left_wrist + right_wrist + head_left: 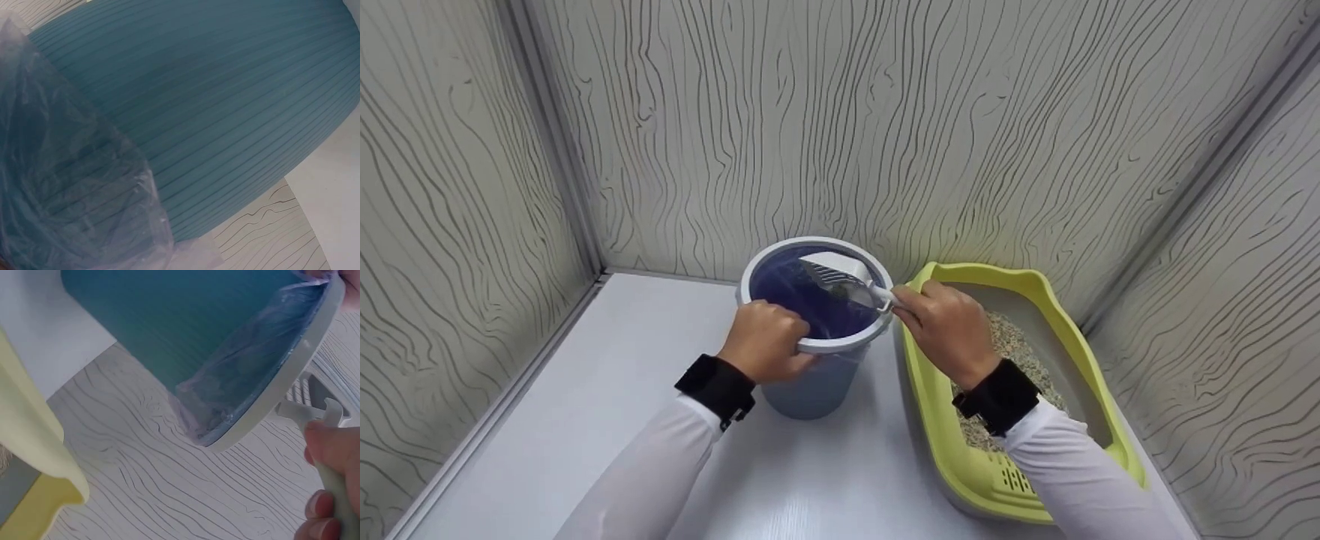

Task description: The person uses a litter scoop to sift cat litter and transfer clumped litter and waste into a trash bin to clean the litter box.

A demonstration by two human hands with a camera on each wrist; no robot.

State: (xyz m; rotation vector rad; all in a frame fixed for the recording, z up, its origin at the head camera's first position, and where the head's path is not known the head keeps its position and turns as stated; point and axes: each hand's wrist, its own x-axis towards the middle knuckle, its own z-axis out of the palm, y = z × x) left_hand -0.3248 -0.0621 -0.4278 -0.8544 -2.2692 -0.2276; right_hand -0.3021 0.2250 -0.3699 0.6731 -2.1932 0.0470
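A blue trash bin [808,394] with a white rim and a thin plastic liner [225,396] stands upright on the white surface. My left hand [765,341] grips the near left part of its rim, thumb outside. In my right hand [949,330] is the handle of a white slotted litter scoop [844,266], its head tilted over the mouth of the bin. Something dark shows at the scoop's slots; what it is I cannot tell. From the right wrist view, the scoop's hooked neck [301,412] is at the bin's rim. The left wrist view shows the bin's ribbed side [225,112].
To the right of the bin stands a yellow-rimmed litter box [924,405] holding grainy litter [1020,356]; my right forearm passes over it. Wood-grain patterned panels [825,135] enclose the white surface [660,330] at the back and both sides.
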